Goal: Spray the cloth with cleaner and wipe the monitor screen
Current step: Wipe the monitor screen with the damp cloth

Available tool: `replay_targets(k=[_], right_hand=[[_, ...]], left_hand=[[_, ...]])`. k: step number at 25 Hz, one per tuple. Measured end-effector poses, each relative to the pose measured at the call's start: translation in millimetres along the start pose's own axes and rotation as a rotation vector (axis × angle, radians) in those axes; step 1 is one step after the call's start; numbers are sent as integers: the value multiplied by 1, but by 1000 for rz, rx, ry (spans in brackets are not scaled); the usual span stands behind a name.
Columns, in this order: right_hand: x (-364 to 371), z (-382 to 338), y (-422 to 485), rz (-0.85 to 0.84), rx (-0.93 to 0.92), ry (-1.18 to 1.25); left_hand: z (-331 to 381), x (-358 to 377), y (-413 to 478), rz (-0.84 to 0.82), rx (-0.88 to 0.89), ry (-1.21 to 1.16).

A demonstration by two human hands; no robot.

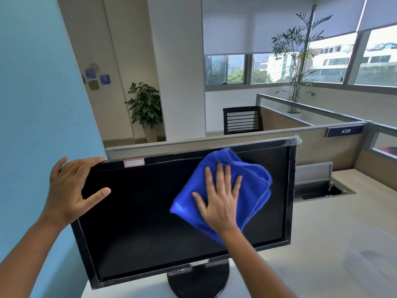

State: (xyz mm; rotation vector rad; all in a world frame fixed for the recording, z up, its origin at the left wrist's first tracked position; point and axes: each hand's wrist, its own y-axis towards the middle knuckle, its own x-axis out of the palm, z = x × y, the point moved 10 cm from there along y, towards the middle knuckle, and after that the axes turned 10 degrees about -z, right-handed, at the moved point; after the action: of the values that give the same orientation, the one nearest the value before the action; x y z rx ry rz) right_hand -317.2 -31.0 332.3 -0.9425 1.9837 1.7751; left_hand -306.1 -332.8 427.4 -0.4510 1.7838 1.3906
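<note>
At the left edge of the view, a blue wall panel (38, 104) runs down beside the desk (322, 244). Just right of it, the left hand (68, 188) grips the monitor (137, 222) by its upper left corner: the fingers curl over the top of the frame and behind it, while the thumb (98, 194) lies stretched across the front of the dark screen. A small white label with a red border (134, 162) sits on the top bezel just beside that hand. The monitor stands tilted on a round black base (199, 280) near the front edge of the desk, its screen dark and unlit.

Toward the upper right part of the screen, the right hand (221, 198) lies flat with fingers spread wide, palm pressing a bunched blue cloth (253, 181) against the glass; it pins the cloth rather than clenching it. The cloth reaches from the top bezel down toward the screen's lower right area.

Further right, clear plastic wrap (293, 139) clings to the monitor's upper right corner. Behind it runs a partition carrying a number plate (345, 131), and a recessed cable tray (322, 190) is let into the desk toward its back right.
</note>
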Motion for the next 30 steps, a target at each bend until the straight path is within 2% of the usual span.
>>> replay_targets(k=[6,11,17,22,25,30], right_hand=[[-15,116,-9,43,287,27],[16,147,-67,-45,434,96],[56,150,-138,-184,602,184],[54,131,-125,-191,662,255],[51,106,-111,-195,641,263],[54,47,-89,-237,501,232]], left_hand=[[2,1,2,-7,-6,1],[2,1,1,-14,-10,5],[5,-3,0,-6,-6,-3],[4,-5,-2,-11,-9,-22],[4,-5,-3,-3,-9,-29],[4,-5,-1,3,-9,-53]])
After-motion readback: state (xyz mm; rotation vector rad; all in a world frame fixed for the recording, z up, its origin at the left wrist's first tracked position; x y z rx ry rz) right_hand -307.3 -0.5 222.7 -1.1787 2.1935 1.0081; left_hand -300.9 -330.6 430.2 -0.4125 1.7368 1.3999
